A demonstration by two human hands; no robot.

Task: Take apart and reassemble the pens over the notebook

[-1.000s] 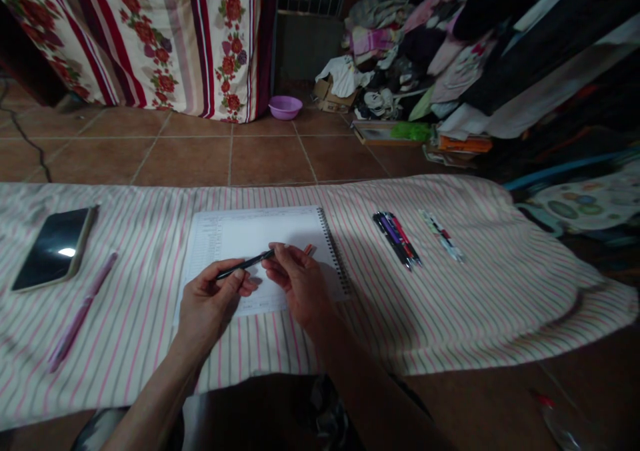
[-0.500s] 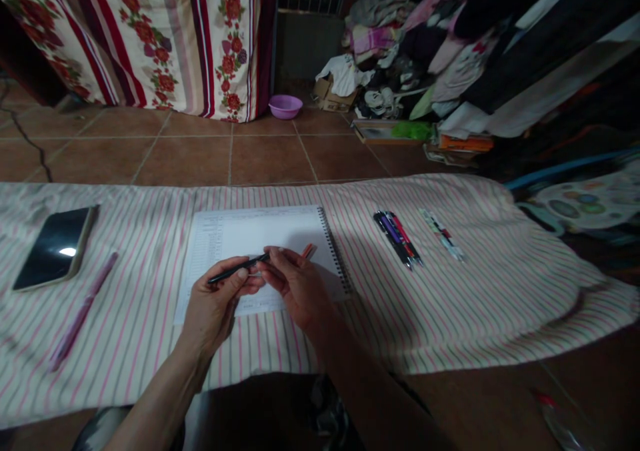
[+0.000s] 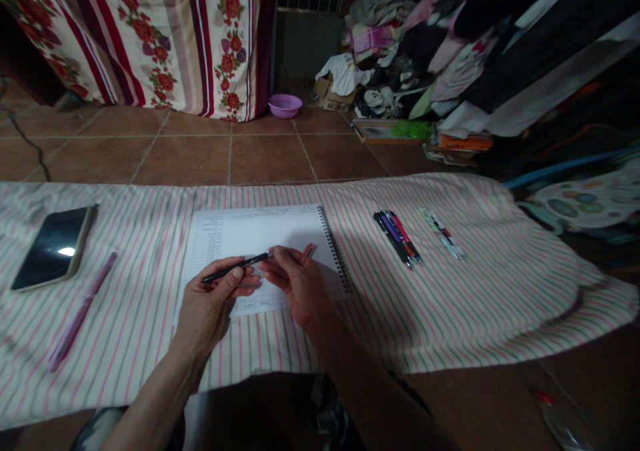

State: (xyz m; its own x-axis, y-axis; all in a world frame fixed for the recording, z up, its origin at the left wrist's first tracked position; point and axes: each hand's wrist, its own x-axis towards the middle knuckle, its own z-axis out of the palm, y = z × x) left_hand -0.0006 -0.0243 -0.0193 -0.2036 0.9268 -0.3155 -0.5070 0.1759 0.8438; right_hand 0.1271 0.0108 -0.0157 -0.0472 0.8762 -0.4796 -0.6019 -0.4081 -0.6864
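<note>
At the left, a phone (image 3: 53,247) lies near the far side of the bench (image 3: 145,364), with a mauve pen (image 3: 83,311) just beside it, slanting toward the near edge. Bare striped cloth stretches from there to the notebook (image 3: 273,224), whose spiral edge faces right. Above the page, the left hand (image 3: 213,304) grips a black pen (image 3: 256,260) between thumb and fingers, and the right hand (image 3: 300,287) pinches its right end. More cloth separates the spiral from a bunch of pens (image 3: 399,237); a few pale pens (image 3: 443,233) lie near them, with a wide stretch of cloth reaching on to the rumpled right end.

The left thumb and fingers cover part of the black pen; what exactly sits between the right fingertips is too small to tell. An orange item (image 3: 309,249) shows only partly behind the right hand. The page's print is too faint to read, and the pale pens blend together.

Compared with a second ago, the black pen sits farther left in the left hand; the notebook, phone and other pens stay where they were.
</note>
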